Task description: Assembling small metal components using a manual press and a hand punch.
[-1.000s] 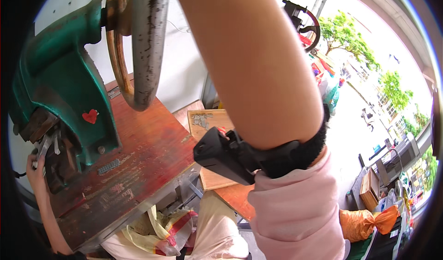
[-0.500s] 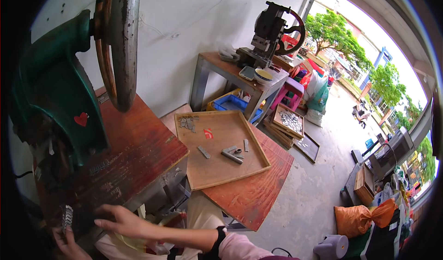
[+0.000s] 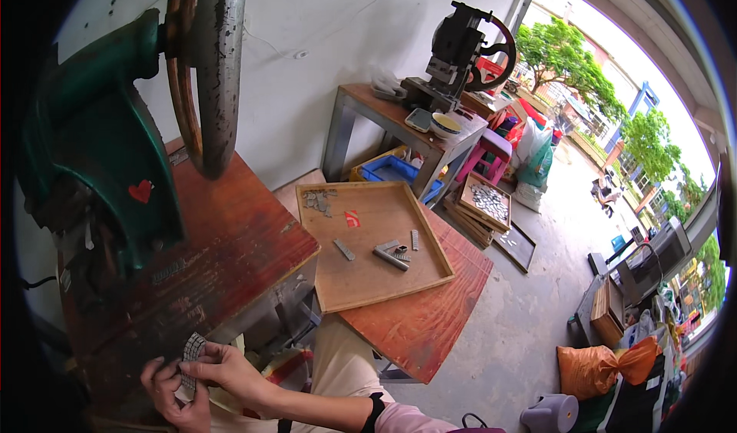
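A short, segmented silver-grey metal strip (image 3: pixel 193 350) stands upright between my hands, just off the front edge of the red-brown work table. My right hand (image 3: pixel 230 371) pinches its right side between thumb and fingers. My left hand (image 3: pixel 175 399) is closed around its lower part, with the thumb against it. The green hand press (image 3: pixel 115 157), with a red heart on its side and a large worn metal wheel (image 3: pixel 219 72), stands on the table (image 3: pixel 230 226) beyond my hands.
To the right, a shallow wooden tray (image 3: pixel 361 287) holds several metal strips, a metal rod (image 3: pixel 391 259) and small flat pieces. Farther back, a black press (image 3: pixel 453 57) stands on a bench beside a bowl (image 3: pixel 445 123). Trays, sacks and a purple stool (image 3: pixel 551 411) stand on the floor.
My left hand has brought the metal strip rightward, away from the table's left side. My right hand has closed on it too. The view has shifted slightly.
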Tool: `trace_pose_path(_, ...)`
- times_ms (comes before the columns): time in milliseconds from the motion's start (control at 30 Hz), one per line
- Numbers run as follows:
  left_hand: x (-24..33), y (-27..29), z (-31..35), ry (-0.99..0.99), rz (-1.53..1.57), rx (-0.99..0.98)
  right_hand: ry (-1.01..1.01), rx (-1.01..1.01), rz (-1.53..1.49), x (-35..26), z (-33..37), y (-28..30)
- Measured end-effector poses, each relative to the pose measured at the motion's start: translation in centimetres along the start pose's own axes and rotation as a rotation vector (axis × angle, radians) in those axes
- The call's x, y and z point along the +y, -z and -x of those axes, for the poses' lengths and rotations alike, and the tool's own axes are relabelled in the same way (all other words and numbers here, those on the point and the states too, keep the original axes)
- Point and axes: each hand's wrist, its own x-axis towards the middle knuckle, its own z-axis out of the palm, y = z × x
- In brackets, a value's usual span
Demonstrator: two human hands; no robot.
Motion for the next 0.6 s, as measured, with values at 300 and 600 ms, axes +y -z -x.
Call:
trace_pose_path(300,0.0,0.2,0.5,-0.001,0.004,-0.044,-0.023,0.086,-0.036,-0.1,-0.5,0.9)
trace_pose_path(600,0.0,0.1,0.6,0.041,0.031,-0.065,-0.015,0.189,-0.003,-1.0,-1.1,1.7)
